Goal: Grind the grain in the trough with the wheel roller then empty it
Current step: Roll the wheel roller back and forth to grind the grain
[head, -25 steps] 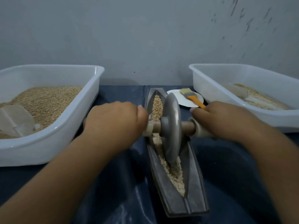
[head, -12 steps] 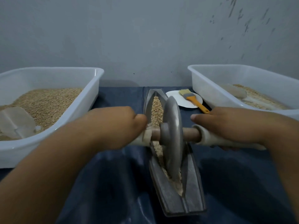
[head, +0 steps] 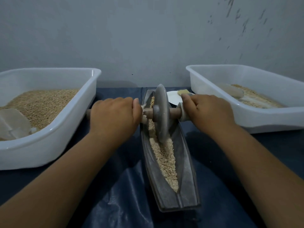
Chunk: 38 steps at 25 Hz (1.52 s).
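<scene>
Grinding stage: wheel (head: 161,115) set in the trough (head: 185,163), near its far end.

Left hand (head: 115,117) and right hand (head: 209,112) each curl round an axle end. Grain (head: 166,160) lies along the trough, coarsely broken at the near end; grinding appears part done, and emptying is not yet begun.

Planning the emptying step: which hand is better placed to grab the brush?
Right. The right hand grips the axle right beside the brush on its white plate; the left hand sits across the wheel.

Grey wheel roller (head: 161,112), tan grain (head: 166,159), white tubs (head: 54,137).
</scene>
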Tool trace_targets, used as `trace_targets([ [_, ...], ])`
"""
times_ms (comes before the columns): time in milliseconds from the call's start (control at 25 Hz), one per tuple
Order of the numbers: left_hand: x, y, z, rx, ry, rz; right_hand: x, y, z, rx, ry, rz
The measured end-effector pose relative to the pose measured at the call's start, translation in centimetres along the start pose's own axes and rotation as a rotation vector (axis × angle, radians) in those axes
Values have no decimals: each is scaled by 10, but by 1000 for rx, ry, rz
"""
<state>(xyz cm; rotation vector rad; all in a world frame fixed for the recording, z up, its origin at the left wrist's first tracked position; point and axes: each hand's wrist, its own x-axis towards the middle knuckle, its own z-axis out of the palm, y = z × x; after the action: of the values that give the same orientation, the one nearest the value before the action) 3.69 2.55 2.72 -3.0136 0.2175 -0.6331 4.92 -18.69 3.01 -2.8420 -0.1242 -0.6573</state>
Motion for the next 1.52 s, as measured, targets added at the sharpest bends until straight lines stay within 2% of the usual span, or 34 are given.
trace_targets([
  [80,2,-12,1,-77,-79,51,0,2,-10,-46,-143,11],
  [200,5,-21,-14,-206,-225,190,-7,4,-34,73,-492,111],
  [240,3,-22,-19,-217,-293,156,-11,2,-42,136,-563,150],
  [280,2,-26,-17,-247,-269,175,-15,1,-47,149,-590,156],
  [320,-2,-26,-17,-226,-294,152,-16,2,-49,129,-598,119],
  [400,-12,-17,-15,-126,-181,131,-14,5,-40,39,-516,36],
  [480,-13,-10,-8,-129,-19,63,-9,7,-22,-34,-302,19],
  [560,-11,-1,-7,-134,90,16,-7,5,-8,41,-99,55],
  [600,-9,1,1,-84,189,55,-7,3,-3,75,-39,49],
  [640,-7,1,3,-87,211,46,-8,2,-1,80,-6,25],
  [680,-4,-3,8,-85,259,52,-8,3,-1,71,-4,7],
  [760,-2,-10,4,-41,97,62,-7,4,-10,25,-76,-3],
  [880,-3,-15,-11,-96,-183,147,-12,5,-33,36,-396,78],
  [920,-4,-20,-13,-107,-189,208,-15,5,-40,73,-487,112],
  [960,-3,-23,-17,-135,-219,152,-18,5,-46,102,-543,134],
  [1000,-7,-24,-17,-127,-213,207,-19,6,-50,120,-570,144],
  [1120,-13,-15,-13,-146,-99,82,-15,7,-40,104,-514,132],
  [1200,-12,-5,-7,-173,89,8,-9,7,-24,48,-313,98],
  [1280,-12,-1,2,-148,180,45,-6,5,-12,55,-129,62],
  [1320,-9,0,2,-145,188,42,-6,4,-9,64,-89,41],
  [1400,-5,-5,-1,-168,94,20,-6,5,-10,60,-106,22],
  [1520,-5,-14,-6,-381,-133,2,-9,9,-30,66,-338,89],
])
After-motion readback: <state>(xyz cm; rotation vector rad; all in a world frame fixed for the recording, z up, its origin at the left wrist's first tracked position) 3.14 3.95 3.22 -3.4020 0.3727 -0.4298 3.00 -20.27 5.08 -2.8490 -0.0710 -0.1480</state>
